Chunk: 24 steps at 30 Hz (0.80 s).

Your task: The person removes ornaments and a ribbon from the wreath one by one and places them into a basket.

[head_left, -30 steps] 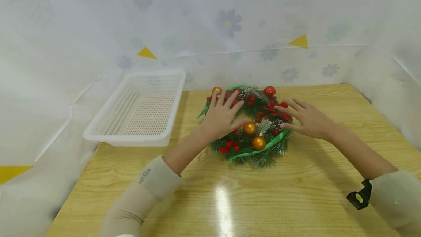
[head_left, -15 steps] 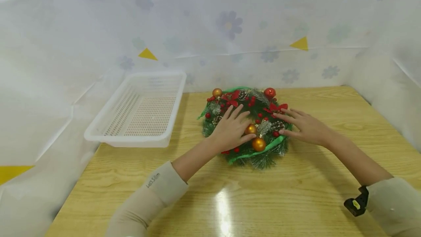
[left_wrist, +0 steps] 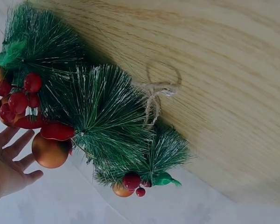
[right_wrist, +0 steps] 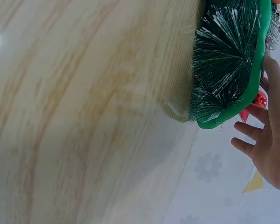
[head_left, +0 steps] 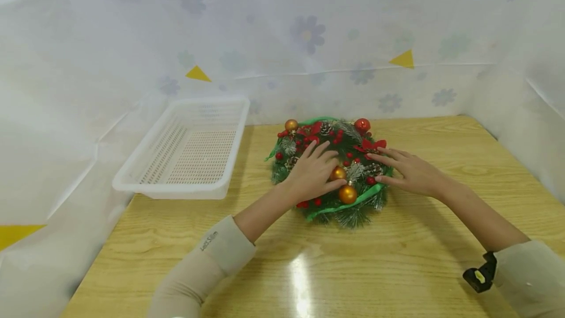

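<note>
A Christmas wreath (head_left: 353, 217) of green frosted needles lies on the table, decorated with pine cones, red berries, red flowers and baubles. Over its middle, my left hand (head_left: 311, 173) spreads relaxed fingers, the thumb beside two gold baubles (head_left: 347, 194). My right hand (head_left: 410, 173) is at the wreath's right edge, its fingers extended over a red flower (head_left: 372, 145) and the thumb by the green ribbon (head_left: 371, 193). In the left wrist view a twine loop (left_wrist: 163, 86) hangs off the outer side. Whether either palm presses on the wreath cannot be told.
A white perforated plastic basket (head_left: 228, 161) stands at the back left of the wooden table (head_left: 375, 269). Behind rises a flower-patterned white sheet (head_left: 273, 38) with yellow triangles, enclosing the sides too.
My left hand has moved right and nearer over the wreath, uncovering its left side and coming beside the gold baubles. The right hand has shifted slightly. The wreath stays in place.
</note>
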{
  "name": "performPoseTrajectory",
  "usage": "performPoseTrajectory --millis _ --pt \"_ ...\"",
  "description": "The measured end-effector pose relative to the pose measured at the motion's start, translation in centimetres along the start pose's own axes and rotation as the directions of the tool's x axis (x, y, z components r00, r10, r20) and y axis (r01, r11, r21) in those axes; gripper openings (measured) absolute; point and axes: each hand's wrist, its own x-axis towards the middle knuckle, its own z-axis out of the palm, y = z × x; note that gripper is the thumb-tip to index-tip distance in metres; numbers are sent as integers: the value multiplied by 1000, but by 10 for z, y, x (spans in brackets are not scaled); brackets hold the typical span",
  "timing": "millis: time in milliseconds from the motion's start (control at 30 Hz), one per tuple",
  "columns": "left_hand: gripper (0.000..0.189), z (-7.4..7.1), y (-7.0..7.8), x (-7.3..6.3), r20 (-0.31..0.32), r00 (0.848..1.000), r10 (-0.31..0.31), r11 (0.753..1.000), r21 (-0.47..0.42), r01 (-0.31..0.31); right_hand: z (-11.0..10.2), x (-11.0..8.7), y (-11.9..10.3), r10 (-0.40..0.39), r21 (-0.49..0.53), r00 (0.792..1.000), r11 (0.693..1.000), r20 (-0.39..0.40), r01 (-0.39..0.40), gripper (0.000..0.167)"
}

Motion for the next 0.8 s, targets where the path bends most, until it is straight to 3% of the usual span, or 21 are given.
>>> performPoseTrajectory --millis 233,367,467,567,800 --pt "55 -4 5 -1 0 1000 -5 1000 4 5 0 -1 -1 -14 7 1000 1000 -7 14 62" --pt "65 -6 13 -5 -64 996 68 997 52 -64 -1 -2 -2 -15 7 1000 1000 -19 15 62" --pt "69 -6 18 -7 -107 983 152 981 137 -137 -1 -1 -2 -14 2 1000 1000 -13 14 62" --pt "70 -5 21 -9 -103 973 208 957 228 -180 -1 -2 -2 -13 0 1000 1000 -7 13 62" --pt "64 -4 25 -8 -68 970 234 922 333 -199 -3 -1 -4 -14 -2 1000 1000 2 14 61"
